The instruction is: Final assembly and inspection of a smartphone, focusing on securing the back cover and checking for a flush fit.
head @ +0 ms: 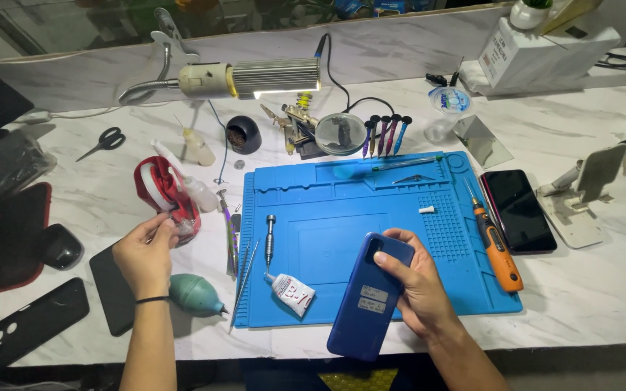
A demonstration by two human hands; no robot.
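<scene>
Near the front edge of the tabletop (603, 304), the right hand (418, 286) has its grip clamped on a blue phone (369, 298), back side up, tilted over the front edge of the blue work mat (465, 282). Toward the left edge, the left hand (145, 253) has its fingers together, pinching at the red tape dispenser (161, 190). A teal dust blower (195, 294) lies just beside that wrist. A white glue tube (291, 292) rests on the mat near the phone; an orange screwdriver (496, 247) lies along the mat's right edge.
</scene>
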